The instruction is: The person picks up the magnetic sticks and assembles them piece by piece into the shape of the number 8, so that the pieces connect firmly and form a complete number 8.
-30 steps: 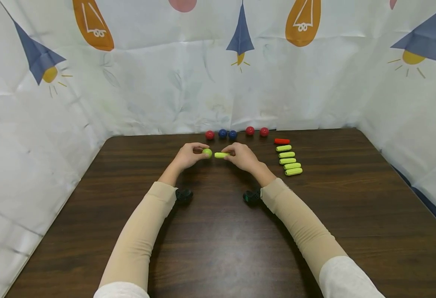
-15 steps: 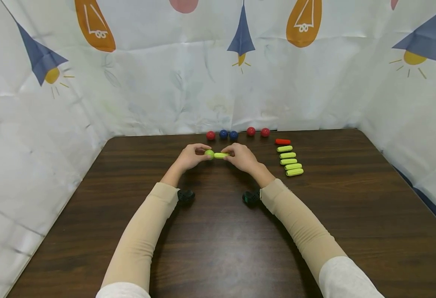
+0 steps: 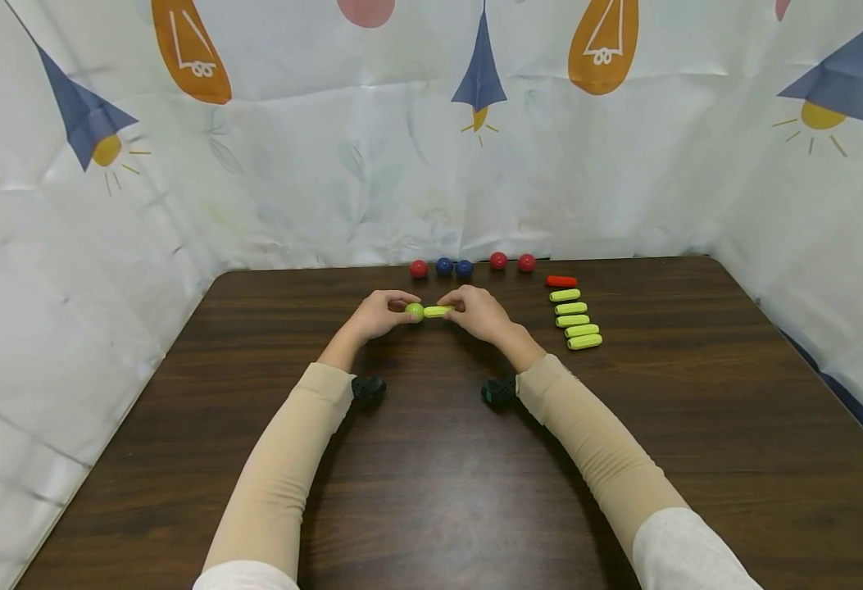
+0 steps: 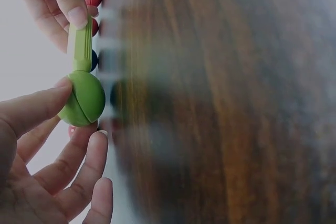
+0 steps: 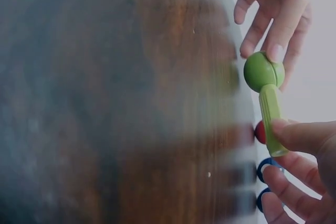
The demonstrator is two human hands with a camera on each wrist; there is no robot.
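Between thumb and fingertips my left hand [image 3: 381,315] pinches a green ball [image 4: 84,99] with a seam line round it. My right hand [image 3: 479,314] pinches a lime-green ribbed rod [image 5: 270,114] by its far end. In both wrist views the rod's free end meets the ball, so the two touch in one line. How deep the rod sits in the ball is hidden. Both pieces are held in front of the row of balls, over the far part of the table.
At the back edge of the brown table [image 3: 431,459] stand red balls [image 3: 498,260] and two blue balls [image 3: 464,269]. To the right lie a red rod [image 3: 561,281] and several lime-green rods [image 3: 571,309] in a column. A patterned cloth [image 3: 357,180] hangs behind the table.
A gap separated ball and rod one second ago; the left hand has moved right, and the two pieces now touch. Both hands sit slightly lower in the head view.
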